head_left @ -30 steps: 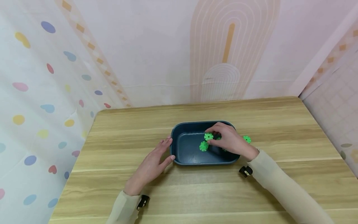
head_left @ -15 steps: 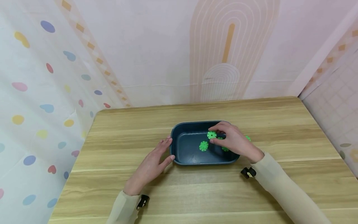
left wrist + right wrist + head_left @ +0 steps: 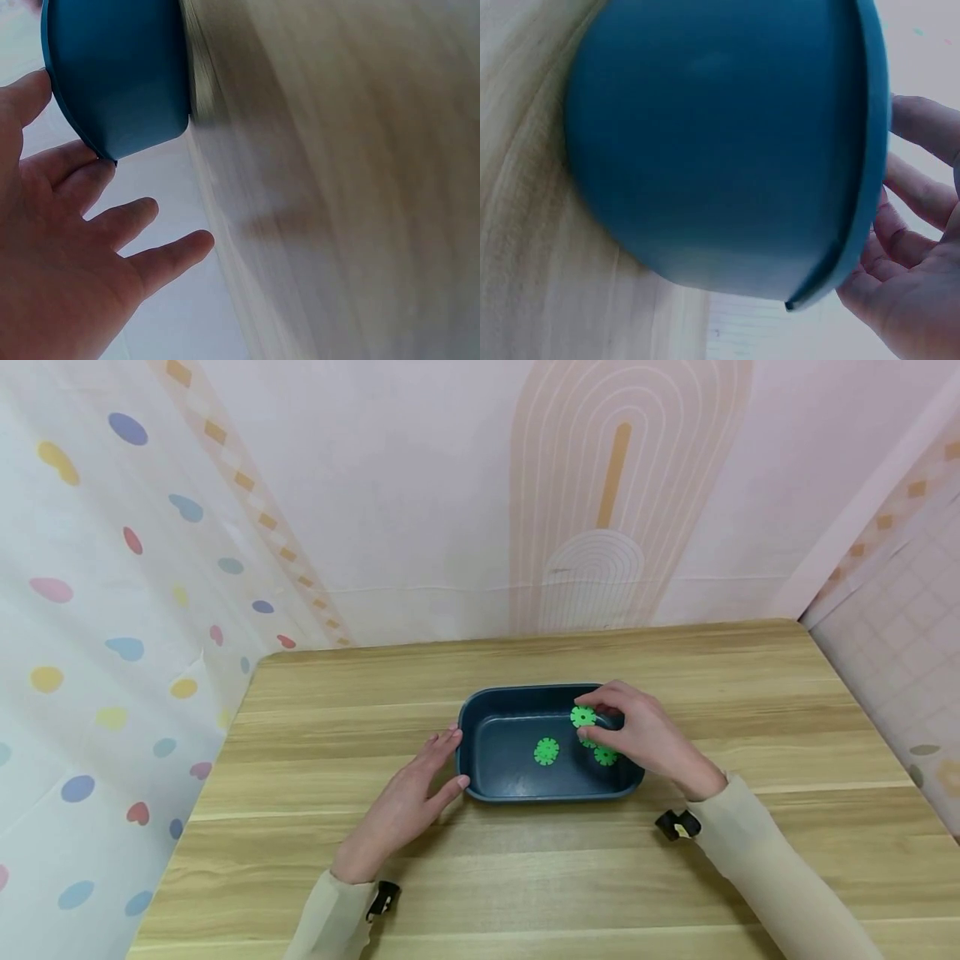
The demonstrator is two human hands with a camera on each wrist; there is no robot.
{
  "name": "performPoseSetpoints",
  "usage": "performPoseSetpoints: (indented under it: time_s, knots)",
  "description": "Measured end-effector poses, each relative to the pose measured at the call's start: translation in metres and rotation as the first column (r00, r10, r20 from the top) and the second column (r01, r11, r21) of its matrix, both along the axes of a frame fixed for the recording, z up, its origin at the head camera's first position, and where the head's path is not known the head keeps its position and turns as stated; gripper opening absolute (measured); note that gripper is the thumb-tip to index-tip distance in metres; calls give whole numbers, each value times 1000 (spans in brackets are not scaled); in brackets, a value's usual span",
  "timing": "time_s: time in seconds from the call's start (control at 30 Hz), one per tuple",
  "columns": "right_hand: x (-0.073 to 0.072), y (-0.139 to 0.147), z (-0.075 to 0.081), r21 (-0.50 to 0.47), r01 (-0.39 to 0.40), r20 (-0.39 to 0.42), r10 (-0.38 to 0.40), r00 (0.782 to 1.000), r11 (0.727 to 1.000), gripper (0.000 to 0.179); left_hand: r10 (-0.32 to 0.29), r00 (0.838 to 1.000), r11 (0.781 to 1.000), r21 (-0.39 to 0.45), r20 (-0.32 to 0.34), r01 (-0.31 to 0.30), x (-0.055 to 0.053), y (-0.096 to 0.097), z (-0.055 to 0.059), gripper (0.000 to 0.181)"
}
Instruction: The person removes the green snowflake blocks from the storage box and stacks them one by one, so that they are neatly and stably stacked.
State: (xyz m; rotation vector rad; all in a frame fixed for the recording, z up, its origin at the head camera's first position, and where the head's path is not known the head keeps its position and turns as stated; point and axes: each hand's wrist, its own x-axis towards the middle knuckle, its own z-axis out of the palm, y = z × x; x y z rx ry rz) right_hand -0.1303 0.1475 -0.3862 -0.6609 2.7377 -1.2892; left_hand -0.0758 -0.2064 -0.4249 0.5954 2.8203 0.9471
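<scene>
A dark blue rectangular tub (image 3: 510,799) stands on the wooden table. My left hand (image 3: 401,802) lies at its left end, thumb and fingertips against the rim and the fingers spread. In the left wrist view, the left hand (image 3: 75,232) touches the tub's edge (image 3: 120,75) with straight fingers. Over the tub's right half, my right hand (image 3: 637,735) pinches a green notched snowflake disc (image 3: 582,717) between thumb and fingers. Below it in the tub lie more green discs (image 3: 605,756), and an overlapping pair (image 3: 547,752) sits near the middle. The tub wall hides the pinched disc in the right wrist view.
The wooden tabletop (image 3: 337,710) extends around the tub on all sides. A patterned curtain (image 3: 420,510) hangs behind the table and along its left. Black wrist straps (image 3: 678,825) show at both sleeves.
My right hand has moved right and slightly back with the pinched disc, uncovering discs in the tub. The disc on the table at right is now hidden by that hand. My left hand stays put.
</scene>
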Motion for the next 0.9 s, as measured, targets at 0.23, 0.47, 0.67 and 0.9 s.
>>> performPoseSetpoints:
  time_s: [0.23,0.47,0.67,0.9]
  knots:
    - [2,8,0,-2,33,16,-33,999,999,40,2,1000,1000,1,3,-2,1,0,1,66]
    - [3,17,2,-12,53,9,-53,999,999,37,5,1000,1000,-1,10,-5,1,0,1,67]
    - [4,24,2,-27,67,-8,-67,998,997,35,4,1000,1000,5,14,-4,1,-1,1,67]
    - [5,32,2,-42,99,-13,-99,995,994,36,1,1000,1000,7,12,-1,1,-1,1,67]
